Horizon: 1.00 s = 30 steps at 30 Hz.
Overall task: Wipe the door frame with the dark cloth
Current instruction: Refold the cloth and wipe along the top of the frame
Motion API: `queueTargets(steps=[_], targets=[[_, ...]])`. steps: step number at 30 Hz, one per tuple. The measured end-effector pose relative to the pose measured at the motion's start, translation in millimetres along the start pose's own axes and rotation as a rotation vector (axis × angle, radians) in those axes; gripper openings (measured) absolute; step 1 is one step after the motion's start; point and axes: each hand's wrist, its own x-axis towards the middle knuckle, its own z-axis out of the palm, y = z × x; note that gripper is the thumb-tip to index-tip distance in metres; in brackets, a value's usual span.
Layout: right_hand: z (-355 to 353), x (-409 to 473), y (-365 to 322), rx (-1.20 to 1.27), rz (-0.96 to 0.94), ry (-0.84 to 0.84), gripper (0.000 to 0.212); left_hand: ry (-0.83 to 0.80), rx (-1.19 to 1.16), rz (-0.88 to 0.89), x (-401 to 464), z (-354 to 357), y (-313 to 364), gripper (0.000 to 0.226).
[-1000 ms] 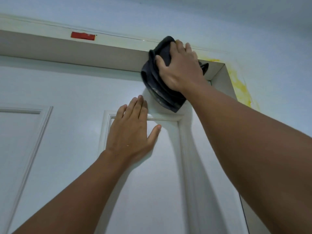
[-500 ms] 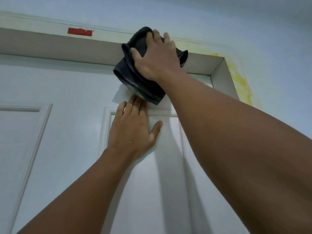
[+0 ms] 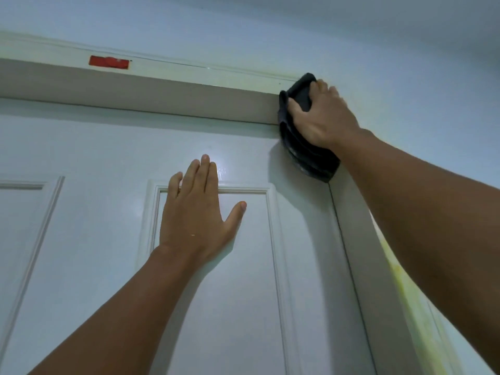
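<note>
Right hand [image 3: 322, 117] presses the soft, bunched cloth [image 3: 305, 155] into the frame [image 3: 162, 90] corner at two o'clock — left hand [image 3: 197, 212] flat, released, on the door [image 3: 81, 212].

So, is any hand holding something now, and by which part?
The right hand holds the dark cloth, gripping its upper part against the door frame's top right corner; its folds hang below. The left hand holds nothing, flat on the door.

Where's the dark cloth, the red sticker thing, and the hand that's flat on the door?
dark cloth [image 3: 307, 155]: head view, on its folded lower part.
red sticker [image 3: 108, 62]: head view, on its middle.
left hand [image 3: 197, 217]: head view, on the back of the hand.
</note>
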Motion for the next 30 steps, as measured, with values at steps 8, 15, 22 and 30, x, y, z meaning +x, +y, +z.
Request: queueTargets(steps=[8, 15, 22, 30], targets=[[12.8, 0.4, -55.4, 0.007, -0.078, -0.029, 0.09, 0.029, 0.06, -0.038, -0.6, 5.2, 8.2, 0.092], [-1.3, -1.5, -9.0, -0.099, 0.073, -0.071, 0.097, 0.037, 0.07, -0.034, -1.2, 5.0, 8.5, 0.092], [-20.8, -1.9, 25.6, -0.129, 0.223, -0.116, 0.093, 0.038, 0.069, -0.042, -1.2, 5.1, 9.7, 0.093], [14.8, -1.2, -71.3, -0.03, -0.079, -0.04, 0.088, 0.033, 0.073, -0.036, -1.1, 5.0, 8.6, 0.092]])
